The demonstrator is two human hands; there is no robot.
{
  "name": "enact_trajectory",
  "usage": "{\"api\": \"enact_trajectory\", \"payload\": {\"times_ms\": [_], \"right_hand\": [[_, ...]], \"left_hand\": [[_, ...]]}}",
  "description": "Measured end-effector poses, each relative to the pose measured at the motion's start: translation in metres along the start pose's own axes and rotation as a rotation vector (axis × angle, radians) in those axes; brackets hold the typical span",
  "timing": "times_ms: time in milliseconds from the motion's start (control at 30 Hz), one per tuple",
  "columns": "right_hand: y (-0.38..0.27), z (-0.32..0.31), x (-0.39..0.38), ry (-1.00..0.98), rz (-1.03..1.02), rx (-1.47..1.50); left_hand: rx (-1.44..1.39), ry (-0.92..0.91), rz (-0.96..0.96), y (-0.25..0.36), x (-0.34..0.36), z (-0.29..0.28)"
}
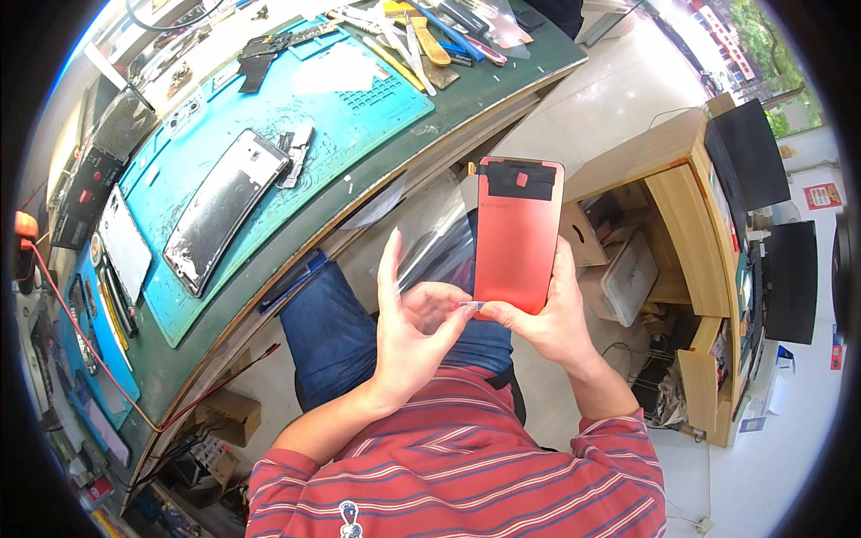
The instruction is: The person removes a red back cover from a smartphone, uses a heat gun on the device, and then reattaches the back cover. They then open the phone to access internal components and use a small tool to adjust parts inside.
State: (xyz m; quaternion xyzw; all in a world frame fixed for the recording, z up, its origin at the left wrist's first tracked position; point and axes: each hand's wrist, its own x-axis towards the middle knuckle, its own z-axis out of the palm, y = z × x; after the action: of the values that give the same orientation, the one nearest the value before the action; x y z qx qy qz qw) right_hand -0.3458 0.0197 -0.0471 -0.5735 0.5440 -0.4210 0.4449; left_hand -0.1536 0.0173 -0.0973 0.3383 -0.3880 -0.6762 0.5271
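My right hand [560,314] grips a phone display panel [517,242] by its lower right corner, upright above my lap. The panel's face toward me is orange-red, with a black patch at the top and a small flex tab on the upper left edge. At its lower left corner, my left hand [420,327] pinches a small pale tab [472,306] between thumb and fingers, with one finger stretched upward. A glossy clear plastic film [439,238] spreads between my left hand and the panel; how it joins the tab is hard to make out.
A bench [511,90] on the left carries a turquoise mat [359,134] with an opened phone [229,206] and small parts. Tools, including a yellow-handled brush [430,45], lie at its far end. A wooden cabinet [686,206] with a plastic bin [628,278] stands at right.
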Motion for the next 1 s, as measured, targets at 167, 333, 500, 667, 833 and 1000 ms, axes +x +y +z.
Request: {"api": "enact_trajectory", "payload": {"times_ms": [167,333,500,667,833,1000], "right_hand": [[-0.007,0.007,0.000,0.013,0.031,0.088],[0.004,0.013,-0.004,0.081,0.015,0.131],[0.011,0.014,-0.005,0.133,-0.055,0.054],[0.008,0.017,-0.005,0.173,-0.043,0.132],[-0.004,0.018,-0.005,0.186,-0.005,0.196],[0.000,0.016,-0.002,0.305,0.004,0.172]], "left_hand": [[0.036,0.005,0.002,0.000,0.000,0.002],[0.076,-0.018,0.010,-0.001,0.000,0.003],[0.056,-0.009,0.022,0.000,0.000,0.005],[0.043,0.010,0.051,-0.003,-0.001,0.007],[0.010,-0.011,0.055,0.000,0.000,0.008],[0.068,0.010,0.225,-0.010,-0.003,0.004]]}}
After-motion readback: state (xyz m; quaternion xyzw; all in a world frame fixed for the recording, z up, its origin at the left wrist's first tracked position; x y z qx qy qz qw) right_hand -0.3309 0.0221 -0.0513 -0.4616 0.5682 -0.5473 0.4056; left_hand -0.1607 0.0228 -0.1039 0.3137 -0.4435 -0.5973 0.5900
